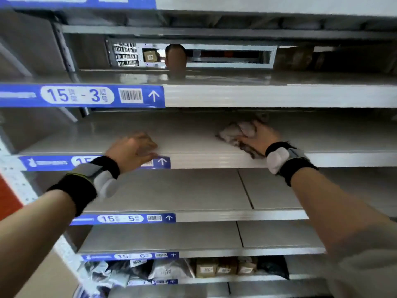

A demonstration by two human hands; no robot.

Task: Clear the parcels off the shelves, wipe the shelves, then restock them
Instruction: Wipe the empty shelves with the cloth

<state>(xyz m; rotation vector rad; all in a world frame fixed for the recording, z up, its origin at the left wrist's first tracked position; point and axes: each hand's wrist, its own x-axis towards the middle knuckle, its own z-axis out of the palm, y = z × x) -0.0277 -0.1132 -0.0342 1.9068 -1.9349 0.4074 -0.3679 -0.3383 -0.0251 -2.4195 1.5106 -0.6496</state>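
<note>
Gripping rag [238,134] | right hand [261,137] | label "15-3" [77,95]

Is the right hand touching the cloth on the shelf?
Touching. The head view shows the right hand with its fingers curled over the crumpled cloth, pressing it onto the shelf; no gap shows between them.

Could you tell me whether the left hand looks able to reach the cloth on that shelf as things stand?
Probably yes: the left hand rests on the same shelf, bare surface between it and the cloth, which the right hand holds.
</note>
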